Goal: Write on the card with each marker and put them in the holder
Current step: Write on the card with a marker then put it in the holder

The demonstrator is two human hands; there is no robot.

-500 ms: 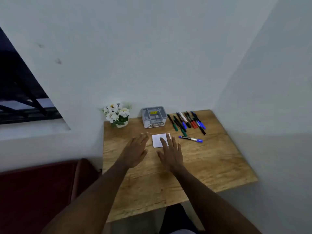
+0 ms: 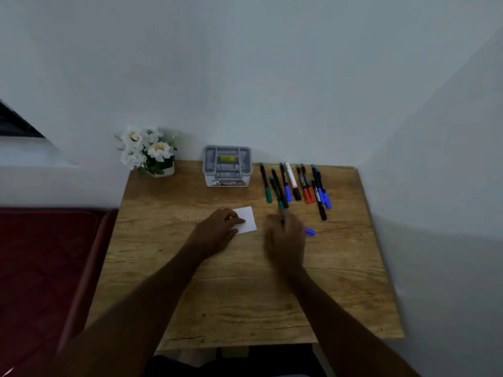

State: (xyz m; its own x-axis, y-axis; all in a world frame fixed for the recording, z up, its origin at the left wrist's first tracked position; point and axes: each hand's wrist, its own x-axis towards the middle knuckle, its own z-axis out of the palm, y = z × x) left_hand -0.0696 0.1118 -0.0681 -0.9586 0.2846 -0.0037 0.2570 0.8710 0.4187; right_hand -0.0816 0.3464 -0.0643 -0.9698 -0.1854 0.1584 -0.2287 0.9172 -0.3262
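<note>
Table [image 2: 245, 295]: wood, against wall. Landmark: holder [image 2: 226, 165], grey, at rear edge, compartments open at top. Flower pot [image 2: 152, 156] left of holder. Marker row [image 2: 295, 185] right of holder, caps toward person. Card [image 2: 248, 219] in front of holder, flat; thin, light, likely slides, needs pinning. Left hand [image 2: 217, 232] rests on card's left edge, fingers curled. Right hand [image 2: 285, 240] front-right of holder, over blue marker [image 2: 310, 231]; grip blurred, cannot tell. Marker: light, stiff, smooth; take at mid-barrel.
</note>
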